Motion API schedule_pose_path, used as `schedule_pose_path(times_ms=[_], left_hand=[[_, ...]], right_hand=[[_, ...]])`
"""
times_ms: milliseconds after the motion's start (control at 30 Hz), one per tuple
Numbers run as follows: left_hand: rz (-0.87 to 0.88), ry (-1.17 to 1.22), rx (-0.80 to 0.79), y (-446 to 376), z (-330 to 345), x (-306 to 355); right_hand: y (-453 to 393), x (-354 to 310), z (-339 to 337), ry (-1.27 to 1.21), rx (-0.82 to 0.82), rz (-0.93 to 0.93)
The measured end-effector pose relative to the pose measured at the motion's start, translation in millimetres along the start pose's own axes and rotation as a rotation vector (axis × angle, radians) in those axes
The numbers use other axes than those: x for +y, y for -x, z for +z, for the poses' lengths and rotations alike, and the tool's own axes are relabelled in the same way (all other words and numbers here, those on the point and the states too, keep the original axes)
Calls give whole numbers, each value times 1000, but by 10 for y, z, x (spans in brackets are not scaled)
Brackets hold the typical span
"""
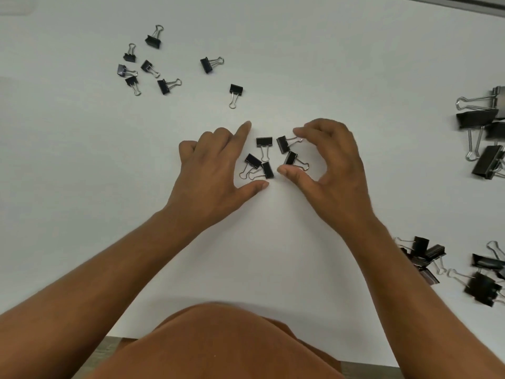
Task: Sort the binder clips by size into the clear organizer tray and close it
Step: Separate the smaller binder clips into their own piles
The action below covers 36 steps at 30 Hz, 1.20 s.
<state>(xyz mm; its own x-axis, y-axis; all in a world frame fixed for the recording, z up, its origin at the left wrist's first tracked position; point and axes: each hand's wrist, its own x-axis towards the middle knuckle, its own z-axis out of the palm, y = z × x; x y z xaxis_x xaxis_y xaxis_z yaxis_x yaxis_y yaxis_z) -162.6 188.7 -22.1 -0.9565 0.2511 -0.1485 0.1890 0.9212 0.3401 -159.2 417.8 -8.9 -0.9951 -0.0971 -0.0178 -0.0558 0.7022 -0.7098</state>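
Several small black binder clips (pixel 264 142) lie bunched together on the white table (pixel 273 242) in the middle of the view. My left hand (pixel 210 170) rests on their left side, index finger and thumb stretched out around the bunch, the other fingers curled and holding nothing. My right hand (pixel 336 165) arches over the right side, its fingertips touching the wire handle of one clip (pixel 282 144) and its thumb beside another (pixel 291 158). Neither hand lifts a clip. No organizer tray shows in the frame.
More small clips (pixel 147 67) are scattered at the far left, with single ones (pixel 236 90) nearer the middle. Large clips (pixel 478 119) lie at the right edge and mid-sized ones (pixel 426 255) at the lower right. The table's front edge (pixel 355 367) runs close to my body.
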Motion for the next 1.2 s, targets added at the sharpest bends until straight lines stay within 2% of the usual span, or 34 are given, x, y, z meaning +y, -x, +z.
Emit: schedule_pose_path(times_ms=[100,167,233,433,533,667,733,800,1000,1200], left_hand=[[-21,-34,84,166,29,-63],[6,-75,142,362,62,-112],[68,-119,116,556,108,-146],[99,-138,2,705,226,32],[156,-148,-38,663,342,251],[133,-174,-13,654,470,479],[195,-158,-8,637,534,643],[248,-145,1,587,607,844],[254,-159,14,333,780,1423],[192,-137,76,331,812,1519]], right_hand=[[63,-93,203,19,-25,-54],[59,-146,386,227,-91,-113],[29,-172,530,364,-106,-160],[81,-159,629,370,-79,-277],[252,-134,562,375,-51,-249],[568,26,399,400,13,-140],[675,145,297,386,12,-89],[718,269,169,359,1,-70],[623,856,-421,390,33,22],[529,1165,-781,253,-71,-48]])
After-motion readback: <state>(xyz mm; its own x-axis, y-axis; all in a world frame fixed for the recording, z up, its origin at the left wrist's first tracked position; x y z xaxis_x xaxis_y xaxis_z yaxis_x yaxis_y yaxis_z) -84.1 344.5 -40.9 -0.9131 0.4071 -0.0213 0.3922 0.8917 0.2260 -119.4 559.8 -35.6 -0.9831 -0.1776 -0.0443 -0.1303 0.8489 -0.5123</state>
